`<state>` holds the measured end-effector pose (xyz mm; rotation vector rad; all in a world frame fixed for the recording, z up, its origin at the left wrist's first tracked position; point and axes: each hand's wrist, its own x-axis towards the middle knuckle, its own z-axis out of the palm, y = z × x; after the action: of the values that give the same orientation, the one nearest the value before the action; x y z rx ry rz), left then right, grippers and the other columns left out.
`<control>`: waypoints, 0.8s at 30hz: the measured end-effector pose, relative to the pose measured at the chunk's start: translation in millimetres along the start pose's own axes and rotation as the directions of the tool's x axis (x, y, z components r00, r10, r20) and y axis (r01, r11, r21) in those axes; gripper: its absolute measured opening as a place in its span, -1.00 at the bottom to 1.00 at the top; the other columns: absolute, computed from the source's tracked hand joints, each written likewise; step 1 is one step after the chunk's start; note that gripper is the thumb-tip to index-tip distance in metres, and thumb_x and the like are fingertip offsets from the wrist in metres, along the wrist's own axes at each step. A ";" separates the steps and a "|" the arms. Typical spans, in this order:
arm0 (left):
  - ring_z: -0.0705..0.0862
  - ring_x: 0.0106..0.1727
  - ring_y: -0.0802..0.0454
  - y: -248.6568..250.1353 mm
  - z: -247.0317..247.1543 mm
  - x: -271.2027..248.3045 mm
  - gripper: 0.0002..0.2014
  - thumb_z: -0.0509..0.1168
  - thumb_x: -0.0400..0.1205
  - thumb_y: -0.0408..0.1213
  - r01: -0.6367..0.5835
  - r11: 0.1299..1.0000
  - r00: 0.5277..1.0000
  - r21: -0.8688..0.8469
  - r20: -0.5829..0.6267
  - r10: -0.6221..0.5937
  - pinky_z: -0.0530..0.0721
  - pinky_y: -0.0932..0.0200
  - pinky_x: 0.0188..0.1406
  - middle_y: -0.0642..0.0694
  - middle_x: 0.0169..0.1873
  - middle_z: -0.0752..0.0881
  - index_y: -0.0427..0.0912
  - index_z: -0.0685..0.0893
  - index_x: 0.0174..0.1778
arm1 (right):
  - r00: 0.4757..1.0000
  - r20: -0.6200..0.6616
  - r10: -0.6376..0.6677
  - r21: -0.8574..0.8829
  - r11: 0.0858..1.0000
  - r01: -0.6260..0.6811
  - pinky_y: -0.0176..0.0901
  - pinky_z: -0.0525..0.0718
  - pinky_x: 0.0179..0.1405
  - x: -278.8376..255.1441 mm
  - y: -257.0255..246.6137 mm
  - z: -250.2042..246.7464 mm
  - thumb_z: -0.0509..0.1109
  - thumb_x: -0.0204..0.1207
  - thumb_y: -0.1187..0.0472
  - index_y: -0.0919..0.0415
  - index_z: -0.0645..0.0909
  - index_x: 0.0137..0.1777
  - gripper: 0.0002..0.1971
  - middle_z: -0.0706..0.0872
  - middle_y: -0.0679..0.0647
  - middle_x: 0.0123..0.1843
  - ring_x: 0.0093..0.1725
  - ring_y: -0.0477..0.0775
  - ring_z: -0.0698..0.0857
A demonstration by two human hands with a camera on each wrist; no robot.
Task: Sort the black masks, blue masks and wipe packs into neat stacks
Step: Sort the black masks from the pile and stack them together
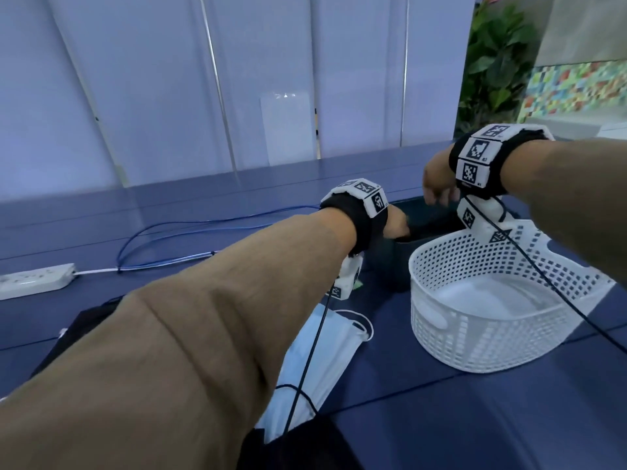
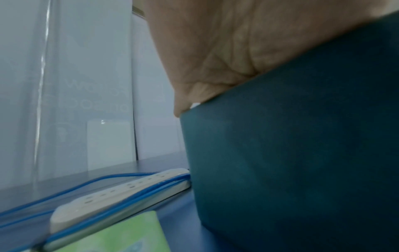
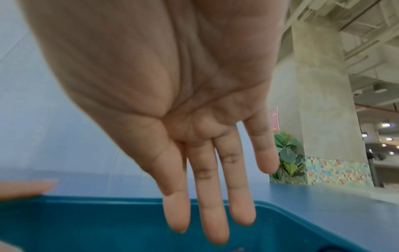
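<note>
A dark teal bin (image 1: 390, 266) stands on the blue table behind the white basket. My left hand (image 1: 397, 227) holds its near rim; the left wrist view shows the palm (image 2: 226, 51) lying over the bin's edge (image 2: 302, 153), fingers hidden. My right hand (image 1: 437, 184) hovers over the bin's opening (image 3: 86, 221) with its fingers (image 3: 207, 204) straight, pointing down and holding nothing. Blue masks (image 1: 325, 347) lie stacked under my left forearm. Black masks (image 1: 78, 330) lie to their left. A green wipe pack (image 2: 121, 237) lies beside the bin.
A white perforated basket (image 1: 441, 334) stands at the right, in front of the bin. A white power strip (image 1: 34, 279) and blue cables (image 1: 169, 228) lie at the back left. A frosted wall panel runs along the far table edge. More black fabric (image 1: 298, 446) lies at the near edge.
</note>
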<state>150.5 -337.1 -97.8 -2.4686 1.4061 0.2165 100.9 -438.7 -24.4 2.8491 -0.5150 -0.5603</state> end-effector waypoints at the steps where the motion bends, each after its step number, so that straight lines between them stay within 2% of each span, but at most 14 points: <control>1: 0.60 0.20 -0.13 0.9 -4.4 -6.8 -0.67 0.10 0.71 -0.21 -0.006 0.999 0.999 -0.035 -0.047 0.004 0.42 0.23 -0.01 -0.19 0.24 0.64 -0.27 0.59 0.29 | 0.999 -0.052 -0.006 0.049 0.999 0.009 -0.27 0.59 -0.50 -4.7 -2.1 -1.8 0.30 0.57 0.40 0.41 0.58 0.31 -0.68 0.69 0.25 0.26 -0.38 -0.06 0.56; 2: 0.57 0.27 -0.12 2.7 -10.5 -16.8 -0.66 0.08 0.73 -0.23 -0.009 0.998 0.993 -0.067 -0.115 0.001 0.40 0.22 0.06 -0.20 0.30 0.61 -0.29 0.56 0.33 | 0.994 -0.110 -0.008 0.107 0.994 0.020 -0.21 0.58 -0.44 -10.2 -5.3 -4.1 0.33 0.55 0.39 0.44 0.59 0.29 -0.68 0.70 0.30 0.19 -0.38 0.01 0.57; 4: 0.53 0.35 -0.11 1.0 -24.2 -41.3 -0.66 0.07 0.74 -0.23 -0.022 0.981 0.965 -0.194 -0.259 -0.030 0.38 0.22 0.15 -0.19 0.36 0.58 -0.27 0.54 0.37 | 0.984 -0.175 -0.023 0.187 0.981 0.056 -0.22 0.53 -0.38 -27.0 -13.1 -12.2 0.30 0.58 0.38 0.40 0.56 0.33 -0.67 0.69 0.28 0.18 -0.28 0.12 0.62; 6: 0.54 0.34 -0.10 -8.0 -39.6 -74.9 -0.65 0.12 0.70 -0.18 -0.062 0.951 0.951 -0.302 -0.307 -0.035 0.40 0.22 0.20 -0.18 0.34 0.60 -0.22 0.55 0.36 | 0.965 -0.250 -0.079 0.197 0.972 0.131 -0.20 0.56 -0.31 -52.1 -24.6 -23.2 0.24 0.63 0.30 0.31 0.56 0.34 -0.69 0.70 0.19 0.09 -0.11 0.14 0.66; 7: 0.58 0.29 -0.09 -14.1 -46.7 -94.9 -0.59 0.15 0.62 -0.13 -0.082 0.937 0.950 -0.340 -0.312 -0.030 0.43 0.20 0.21 -0.18 0.29 0.63 -0.23 0.58 0.33 | 0.949 -0.292 -0.120 0.208 0.960 0.186 -0.14 0.61 -0.26 -67.3 -31.5 -28.5 0.24 0.63 0.26 0.29 0.57 0.30 -0.71 0.71 0.17 0.02 -0.09 0.15 0.68; 9: 0.65 0.05 -0.02 -26.5 -59.0 -138.5 -0.45 0.12 0.40 -0.10 -0.118 0.898 0.941 -0.425 -0.337 -0.035 0.53 0.17 0.17 -0.18 0.10 0.70 -0.30 0.64 0.24 | 0.911 -0.356 -0.211 0.240 0.921 0.307 -0.08 0.68 -0.23 -98.4 -48.7 -31.0 0.27 0.58 0.27 0.24 0.58 0.24 -0.74 0.74 0.15 -0.06 -0.16 0.13 0.70; 11: 0.66 -0.18 0.15 -42.0 -64.7 -182.3 -0.58 0.20 0.46 -0.18 -0.117 0.869 0.949 -0.481 -0.312 -0.045 0.59 0.30 0.05 -0.11 -0.04 0.70 -0.33 0.68 0.14 | 0.882 -0.377 -0.283 0.288 0.869 0.402 -0.16 0.66 -0.35 -129.4 -70.5 -19.3 0.30 0.54 0.30 0.16 0.57 0.19 -0.77 0.74 0.08 -0.20 -0.33 0.01 0.70; 13: 0.68 -0.24 0.27 -58.4 -57.9 -224.1 -0.81 0.24 0.56 -0.26 -0.093 0.863 0.966 -0.496 -0.254 -0.042 0.57 0.37 -0.06 0.01 -0.10 0.71 -0.19 0.69 0.01 | 0.875 -0.294 -0.386 0.318 0.824 0.470 -0.21 0.64 -0.43 -158.5 -95.2 4.0 0.34 0.55 0.24 0.11 0.55 0.15 -0.80 0.73 0.02 -0.29 -0.44 -0.07 0.69; 15: 0.70 -0.19 0.23 -65.3 -40.6 -266.0 -0.85 0.21 0.50 -0.18 -0.064 0.858 0.985 -0.510 -0.171 -0.029 0.56 0.30 -0.09 0.17 -0.16 0.72 -0.02 0.65 -0.08 | 0.858 -0.100 -0.503 0.352 0.789 0.504 -0.19 0.68 -0.42 -179.7 -120.0 34.5 0.39 0.55 0.14 0.18 0.53 0.21 -0.72 0.76 0.07 -0.20 -0.32 0.01 0.73; 18: 0.69 -0.16 0.13 -71.1 -3.2 -309.9 -0.91 0.28 0.64 -0.28 0.005 0.863 0.999 -0.504 -0.040 -0.029 0.61 0.07 0.07 0.18 -0.21 0.73 -0.11 0.66 0.00 | 0.821 0.162 -0.548 0.338 0.812 0.475 -0.21 0.66 -0.40 -188.8 -151.3 80.8 0.45 0.48 -0.03 0.27 0.48 0.32 -0.48 0.77 0.18 -0.05 -0.19 0.12 0.72; 20: 0.68 -0.14 0.10 -71.0 20.4 -332.0 -0.90 0.25 0.68 -0.29 0.037 0.861 0.999 -0.507 -0.007 -0.047 0.61 -0.08 0.21 0.08 -0.13 0.74 -0.11 0.66 0.04 | 0.816 0.219 -0.536 0.366 0.820 0.440 -0.17 0.65 -0.36 -185.7 -163.9 106.4 0.51 0.41 -0.06 0.27 0.39 0.39 -0.34 0.77 0.24 0.03 -0.18 0.16 0.72; 22: 0.70 -0.15 0.13 -65.5 38.6 -351.9 -0.86 0.27 0.59 -0.12 0.048 0.815 0.996 -0.577 -0.031 -0.082 0.62 -0.07 0.22 0.06 -0.08 0.75 -0.01 0.63 0.02 | 0.821 0.210 -0.530 0.468 0.792 0.392 -0.12 0.66 -0.33 -183.8 -170.1 123.6 0.58 0.35 0.01 0.11 0.24 0.42 -0.26 0.75 0.31 0.10 -0.24 0.16 0.72; 24: 0.72 -0.12 0.14 -58.6 51.6 -368.7 -0.72 0.23 0.49 -0.04 0.054 0.752 0.989 -0.657 -0.070 -0.131 0.62 -0.02 0.19 0.03 -0.03 0.76 -0.02 0.63 0.06 | 0.844 0.170 -0.509 0.497 0.784 0.372 -0.14 0.61 -0.35 -184.9 -170.6 131.7 0.60 0.32 0.08 0.00 0.18 0.41 -0.22 0.74 0.34 0.09 -0.36 0.12 0.65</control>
<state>12.7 8.3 -36.3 -3.1493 1.4161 0.6641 -61.1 -228.6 -125.9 3.3724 0.0263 -1.0963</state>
